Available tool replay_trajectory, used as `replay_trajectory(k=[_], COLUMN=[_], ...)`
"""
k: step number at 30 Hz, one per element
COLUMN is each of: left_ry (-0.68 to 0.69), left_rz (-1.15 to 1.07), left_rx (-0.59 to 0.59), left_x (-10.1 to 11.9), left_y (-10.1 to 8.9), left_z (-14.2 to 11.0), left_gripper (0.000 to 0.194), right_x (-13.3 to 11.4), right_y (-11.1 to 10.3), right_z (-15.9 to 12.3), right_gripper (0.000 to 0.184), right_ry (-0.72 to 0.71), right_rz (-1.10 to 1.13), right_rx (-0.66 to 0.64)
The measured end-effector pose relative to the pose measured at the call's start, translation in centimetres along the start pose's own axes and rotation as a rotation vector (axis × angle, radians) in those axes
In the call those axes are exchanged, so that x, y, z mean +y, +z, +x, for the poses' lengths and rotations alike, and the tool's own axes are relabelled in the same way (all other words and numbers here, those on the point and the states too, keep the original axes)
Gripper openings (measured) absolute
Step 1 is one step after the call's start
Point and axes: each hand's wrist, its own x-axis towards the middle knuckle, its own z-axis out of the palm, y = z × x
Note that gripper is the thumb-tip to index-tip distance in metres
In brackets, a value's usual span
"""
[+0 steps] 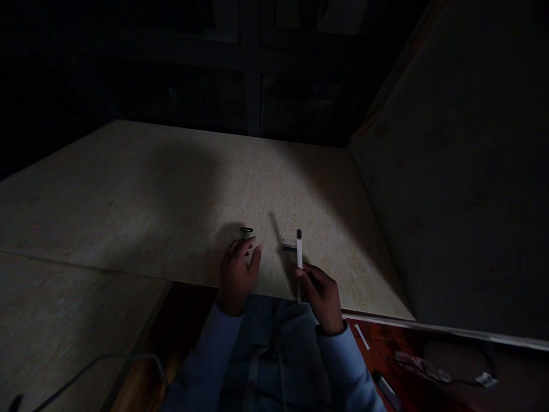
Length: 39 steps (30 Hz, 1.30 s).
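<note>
My right hand (321, 294) pinches a slim white stick (299, 254) between thumb and fingers. The stick points away from me, and its far end is dark and looks metallic. Just left of it on the table lies a small pale, flat piece (289, 242) with a dark edge. My left hand (238, 273) is over the table's near edge, thumb apart from the loosely bent fingers. Right beyond those fingertips is a small black-topped thing (246, 230) with a shiny part below; the fingers partly hide it, and whether they touch it I cannot tell.
The pale table (274, 171) meets a dark upright panel (454, 171) on the right. A second pale surface (64, 320) adjoins at left, with a thin dark cable (115, 357). Below right, a white strip (362, 337) and a dark object (388, 390) lie on a reddish surface.
</note>
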Motion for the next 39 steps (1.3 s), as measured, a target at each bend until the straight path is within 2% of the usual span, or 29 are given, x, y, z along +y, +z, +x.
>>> replay_trajectory(k=[2, 5, 11, 14, 17, 20, 23, 27, 30, 36, 39], left_ry=[-0.005, -0.052, -0.155, -0.173, -0.23, -0.366, -0.463, -0.466, -0.426, -0.447, -0.475], left_rz=[0.182, 0.317, 0.339, 0.177, -0.156, -0.525, -0.742, -0.816, -0.828, -0.923, -1.002], left_rx=[0.033, -0.017, -0.104, -0.072, -0.043, -0.104, -0.136, -0.055, -0.041, -0.132, -0.228], left_x=[-1.7, -3.0, -2.7, -2.8, -2.8, -2.2, -1.2, -0.4, -0.4, -0.2, 0.8], left_y=[-0.4, -0.3, 0.1, 0.0, 0.4, 1.1, 2.1, 3.1, 3.4, 2.5, 1.8], left_z=[0.8, 1.5, 2.2, 2.3, 1.9, 1.3, 0.8, 0.4, 0.2, -0.2, -0.3], left_gripper=[0.033, 0.037, 0.031, 0.027, 0.025, 0.029, 0.032, 0.031, 0.026, 0.024, 0.027], right_x=[0.4, 0.9, 1.3, 1.2, 0.9, 0.6, 0.4, 0.4, 0.5, 0.9, 1.2], right_y=[-0.6, -1.5, -2.6, -2.8, -2.9, -2.7, -2.4, -1.9, -1.6, -1.4, -1.3], right_z=[0.2, 0.4, 0.8, 1.1, 1.6, 2.4, 3.2, 3.6, 3.4, 2.5, 2.1], right_gripper=[0.036, 0.043, 0.053, 0.055, 0.052, 0.042, 0.033, 0.028, 0.029, 0.034, 0.032], right_ry=[0.05, 0.094, 0.062, 0.038, 0.041, 0.06, 0.072, 0.08, 0.046, -0.007, -0.016], right_rz=[-0.021, -0.069, -0.215, -0.293, -0.38, -0.439, -0.466, -0.5, -0.533, -0.503, -0.491], right_rx=[0.02, 0.028, 0.032, 0.032, 0.003, -0.019, -0.057, -0.046, -0.025, 0.008, 0.036])
